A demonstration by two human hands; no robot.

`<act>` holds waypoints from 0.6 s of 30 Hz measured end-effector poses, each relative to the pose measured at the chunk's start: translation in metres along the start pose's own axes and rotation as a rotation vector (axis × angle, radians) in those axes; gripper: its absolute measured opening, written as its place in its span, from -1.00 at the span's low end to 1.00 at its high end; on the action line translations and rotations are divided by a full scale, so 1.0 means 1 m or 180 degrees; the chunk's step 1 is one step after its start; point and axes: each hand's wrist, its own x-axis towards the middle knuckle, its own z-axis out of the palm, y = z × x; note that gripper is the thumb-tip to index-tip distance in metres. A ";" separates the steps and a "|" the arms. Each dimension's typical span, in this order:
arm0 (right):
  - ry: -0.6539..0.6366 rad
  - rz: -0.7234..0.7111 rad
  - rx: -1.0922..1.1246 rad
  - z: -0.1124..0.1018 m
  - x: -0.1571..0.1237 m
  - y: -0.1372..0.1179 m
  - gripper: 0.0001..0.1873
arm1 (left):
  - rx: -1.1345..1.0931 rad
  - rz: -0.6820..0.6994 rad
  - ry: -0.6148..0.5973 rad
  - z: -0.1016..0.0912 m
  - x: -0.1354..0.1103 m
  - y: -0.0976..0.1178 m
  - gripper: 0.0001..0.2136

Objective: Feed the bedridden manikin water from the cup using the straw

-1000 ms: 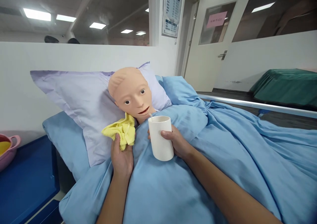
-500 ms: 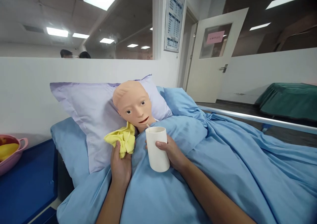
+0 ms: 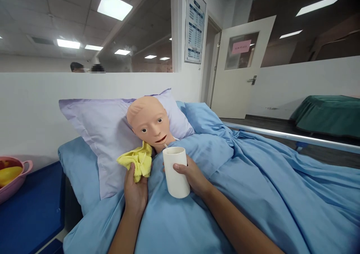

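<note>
A training manikin's head (image 3: 149, 121) lies on a lilac pillow (image 3: 98, 134) in a bed, covered to the chin by a blue blanket (image 3: 253, 186). My right hand (image 3: 191, 175) grips a white cup (image 3: 174, 171) just below the manikin's mouth; a thin straw (image 3: 165, 146) runs from the cup up to the lips. My left hand (image 3: 135, 188) is closed on a crumpled yellow cloth (image 3: 136, 160), pressed beside the manikin's chin and cheek.
A blue bedside cabinet (image 3: 30, 205) stands at the left, with a pink basin (image 3: 15, 173) on it holding something yellow. A metal bed rail (image 3: 295, 137) runs along the far side. Behind are a white partition, a white door (image 3: 239, 70) and a green-covered bed (image 3: 329, 113).
The view has tilted up and shifted, so the scene sits lower in the frame. Both hands keep their grips; cup and cloth stay by the manikin's chin.
</note>
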 end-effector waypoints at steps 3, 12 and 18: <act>0.0019 0.0022 -0.0047 -0.001 -0.001 0.000 -0.44 | 0.0018 0.0022 0.0028 0.002 -0.001 0.000 -0.77; 0.0008 0.0100 -0.0031 0.003 -0.003 -0.005 -0.43 | 0.0044 0.0067 -0.0003 0.000 0.000 -0.001 -0.79; 0.0045 0.0090 -0.0046 0.002 0.000 -0.002 -0.41 | 0.0088 0.0098 -0.0064 -0.003 0.001 -0.003 -0.77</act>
